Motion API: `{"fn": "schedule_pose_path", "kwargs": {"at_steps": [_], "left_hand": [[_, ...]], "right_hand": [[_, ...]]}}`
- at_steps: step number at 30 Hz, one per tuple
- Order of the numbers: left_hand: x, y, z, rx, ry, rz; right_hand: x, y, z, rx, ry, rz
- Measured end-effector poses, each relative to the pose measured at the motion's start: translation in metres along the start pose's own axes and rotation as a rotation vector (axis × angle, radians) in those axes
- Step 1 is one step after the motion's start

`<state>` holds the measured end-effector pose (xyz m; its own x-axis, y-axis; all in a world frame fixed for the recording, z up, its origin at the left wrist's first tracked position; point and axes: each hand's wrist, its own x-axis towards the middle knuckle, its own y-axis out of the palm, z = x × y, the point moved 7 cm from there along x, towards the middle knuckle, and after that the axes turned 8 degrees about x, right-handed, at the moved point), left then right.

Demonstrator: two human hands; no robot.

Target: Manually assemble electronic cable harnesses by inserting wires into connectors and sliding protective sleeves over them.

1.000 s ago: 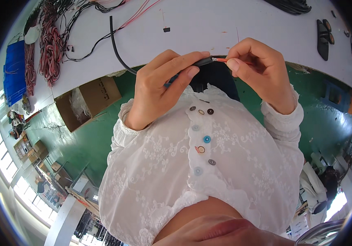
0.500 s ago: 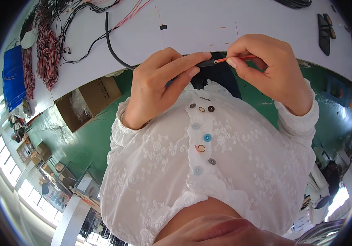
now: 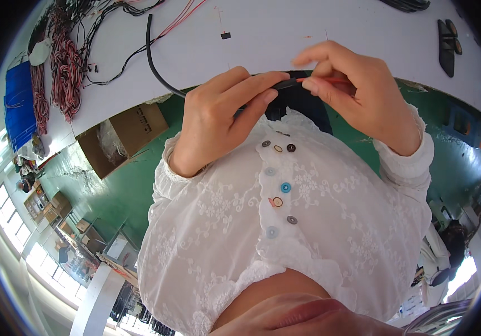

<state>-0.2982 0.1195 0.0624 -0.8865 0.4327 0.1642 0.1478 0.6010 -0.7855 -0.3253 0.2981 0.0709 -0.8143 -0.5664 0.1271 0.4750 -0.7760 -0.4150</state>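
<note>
The table [image 3: 279, 33] is stretching across twelve o'clock. Below its edge, between nine and ten o'clock, a carton [image 3: 139, 129] is sitting open and is containing clear plastic [image 3: 108, 140]. The left hand [image 3: 212, 115], at eleven o'clock, is pinching the black cable [image 3: 287, 84] between thumb and fingers, near the table's edge. The right hand [image 3: 360, 92], at two o'clock, is pinching the red wire [image 3: 339, 80]; its forefinger is appearing raised and blurred. The cable's long axis is bending: its tail is running over the table toward eleven o'clock, and its held end is pointing about three o'clock, toward the wire.
</note>
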Motion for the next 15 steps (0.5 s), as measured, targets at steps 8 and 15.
{"fn": "schedule_pose_path", "kwargs": {"at_steps": [8, 15], "left_hand": [[0.001, 0.014, -0.007, -0.216, 0.071, -0.018], [0.001, 0.010, -0.011, -0.008, 0.116, -0.102]], "right_hand": [[-0.007, 0.034, -0.031, 0.570, 0.275, 0.164], [-0.009, 0.048, -0.041, 0.756, 0.501, 0.319]]}}
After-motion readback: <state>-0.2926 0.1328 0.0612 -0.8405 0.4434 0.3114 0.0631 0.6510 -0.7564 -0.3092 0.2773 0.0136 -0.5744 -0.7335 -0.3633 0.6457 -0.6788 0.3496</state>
